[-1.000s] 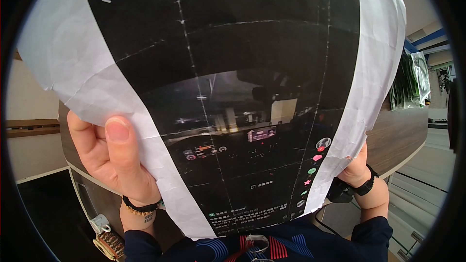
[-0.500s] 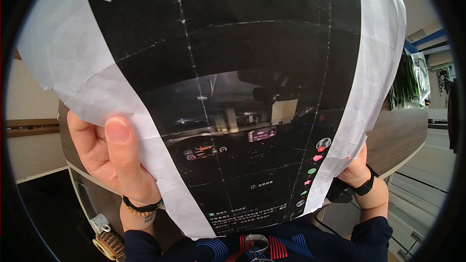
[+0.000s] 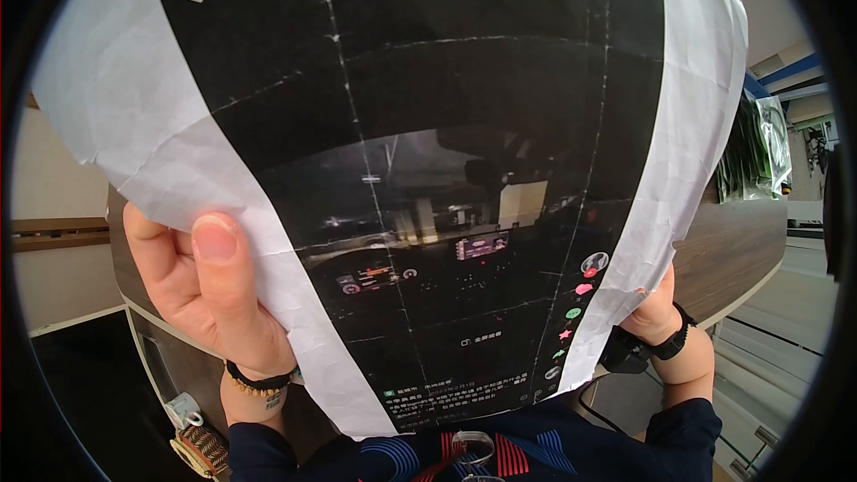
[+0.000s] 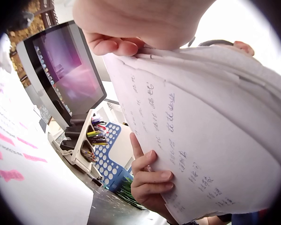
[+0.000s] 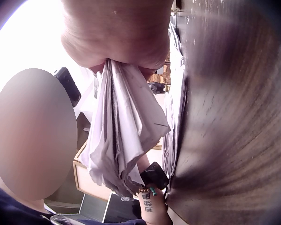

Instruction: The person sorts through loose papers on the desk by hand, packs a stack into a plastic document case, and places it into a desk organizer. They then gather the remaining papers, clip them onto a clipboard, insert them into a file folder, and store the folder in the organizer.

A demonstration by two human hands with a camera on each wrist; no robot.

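Paper stack: creased, held up near both side edges.
Front sht: bowed, blk phone-screen print w/ dim dash-like pic, col. icons nr R side, white margins, gridlike folds. Back sht: handwritten rows. Multi lvs, edges crumpled.

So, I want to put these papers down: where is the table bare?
Bare table shows on the right, between the papers, the green packets and the table edge. It looks crowded around the screen and pens.

I see the paper sheets blocking passage between left hand and right hand, with room outside the right grip over the table, short of the green packets.
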